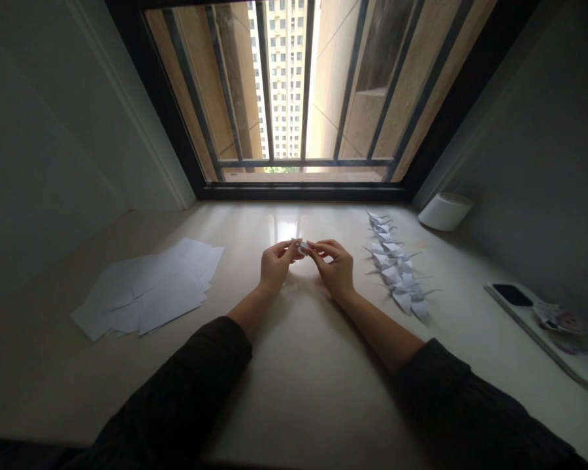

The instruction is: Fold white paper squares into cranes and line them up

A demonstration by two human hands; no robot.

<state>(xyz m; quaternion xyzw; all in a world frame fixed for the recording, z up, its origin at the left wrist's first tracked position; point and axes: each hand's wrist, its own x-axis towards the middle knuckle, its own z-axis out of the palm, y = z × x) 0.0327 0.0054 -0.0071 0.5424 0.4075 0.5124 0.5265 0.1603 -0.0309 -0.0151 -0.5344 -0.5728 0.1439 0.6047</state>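
Observation:
Between my fingertips is a small piece of folded white paper (303,246), held just above the pale counter (294,378). My left hand (277,264) pinches its left side, and my right hand (334,266) pinches the right side. The fingers cover much of the paper, so its exact folded shape is hard to make out. To the right of my right hand stands a row of several folded paper cranes (396,264) with thin pointed ends. Left of my left hand lies a loose, overlapping pile of white paper sheets (161,284).
A white phone (543,333) with a round grip on its back lies at the right. Near the window's right corner sits a white cylindrical object (445,211). The dark window frame (304,192) with bars behind it borders the counter's far edge.

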